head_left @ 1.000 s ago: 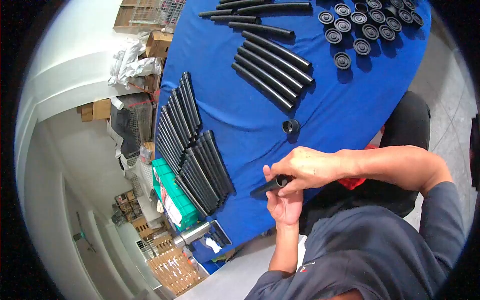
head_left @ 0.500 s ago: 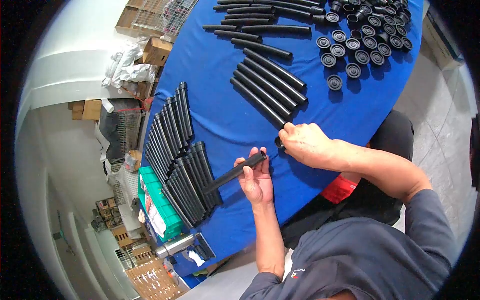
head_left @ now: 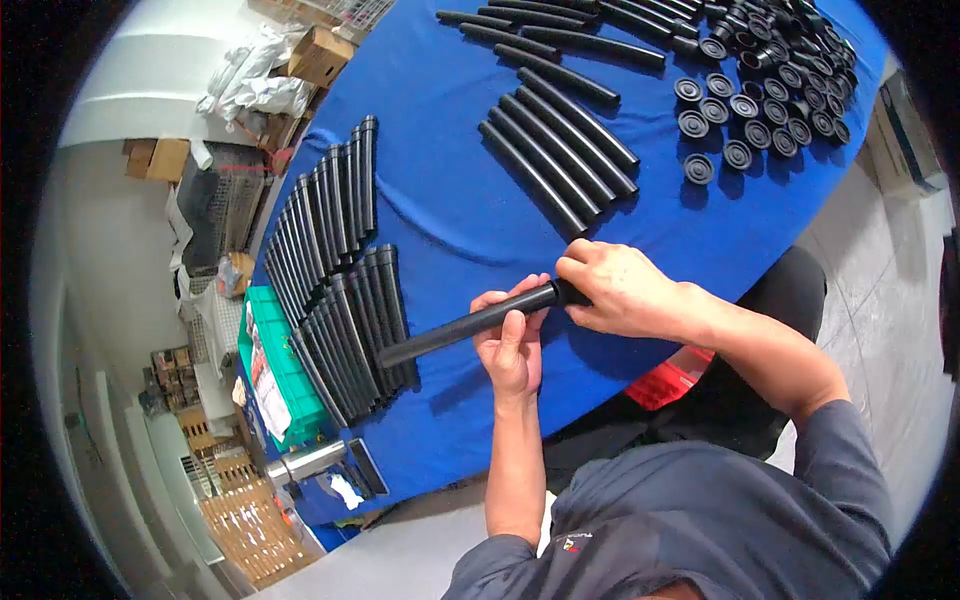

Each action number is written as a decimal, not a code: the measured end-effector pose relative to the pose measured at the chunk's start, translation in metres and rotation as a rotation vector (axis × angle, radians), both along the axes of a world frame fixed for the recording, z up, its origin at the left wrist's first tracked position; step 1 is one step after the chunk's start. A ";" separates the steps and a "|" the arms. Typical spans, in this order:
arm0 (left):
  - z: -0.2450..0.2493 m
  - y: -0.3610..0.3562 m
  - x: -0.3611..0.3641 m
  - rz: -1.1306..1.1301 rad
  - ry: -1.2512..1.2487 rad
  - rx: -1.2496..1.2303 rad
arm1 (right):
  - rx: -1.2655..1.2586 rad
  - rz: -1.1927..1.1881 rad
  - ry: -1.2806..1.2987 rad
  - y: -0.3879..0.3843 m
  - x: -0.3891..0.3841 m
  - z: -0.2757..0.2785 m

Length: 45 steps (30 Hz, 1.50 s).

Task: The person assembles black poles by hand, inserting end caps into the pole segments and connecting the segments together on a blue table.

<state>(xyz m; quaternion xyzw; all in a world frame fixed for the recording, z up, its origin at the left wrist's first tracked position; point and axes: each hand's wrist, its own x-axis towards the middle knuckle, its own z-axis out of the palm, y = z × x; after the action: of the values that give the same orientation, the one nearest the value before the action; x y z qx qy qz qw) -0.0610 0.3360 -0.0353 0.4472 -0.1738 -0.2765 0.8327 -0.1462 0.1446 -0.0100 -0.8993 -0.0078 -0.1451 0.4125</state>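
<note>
My left hand (head_left: pixel 508 345) is wrapped round a black plastic tube (head_left: pixel 450 330), thumb on the near side. The tube slants up to the right, its lower end overlapping a row of finished-looking tubes (head_left: pixel 340 335). At its upper end, my right hand (head_left: pixel 622 285) grips a short black fitting (head_left: pixel 570 292), mostly hidden under the fingers and lined up with the tube's mouth. Just above the right hand lie several loose black tubes (head_left: pixel 560 155), side by side on the blue cloth (head_left: pixel 430 190).
Round black caps (head_left: pixel 738 155) are clustered at the upper right, with more tubes (head_left: pixel 590 45) at the top. A second row of collared tubes (head_left: pixel 325 205) lies at left. Beside it stand a green crate (head_left: pixel 300 400) and a metal cylinder (head_left: pixel 305 462). Something red (head_left: pixel 670 380) shows below the table edge.
The fitting in my right hand has come up to the tube's end; before, the two were apart. My left fingers have closed more round the tube. The camera view has shifted.
</note>
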 end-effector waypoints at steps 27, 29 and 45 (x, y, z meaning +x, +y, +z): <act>-0.003 0.005 0.005 0.198 0.212 -0.118 | 0.633 0.053 0.051 0.022 0.013 -0.009; -0.003 0.004 0.004 0.194 0.175 -0.107 | 0.603 0.046 0.052 0.023 0.012 -0.009; -0.002 0.004 0.001 0.217 0.214 -0.095 | 0.313 0.097 -0.062 0.023 0.012 0.005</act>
<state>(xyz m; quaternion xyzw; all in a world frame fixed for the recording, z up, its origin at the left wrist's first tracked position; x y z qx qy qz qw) -0.0595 0.3397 -0.0377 0.3916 -0.0476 -0.2227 0.8915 -0.1347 0.1676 -0.0052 -0.8177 -0.0412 -0.1524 0.5535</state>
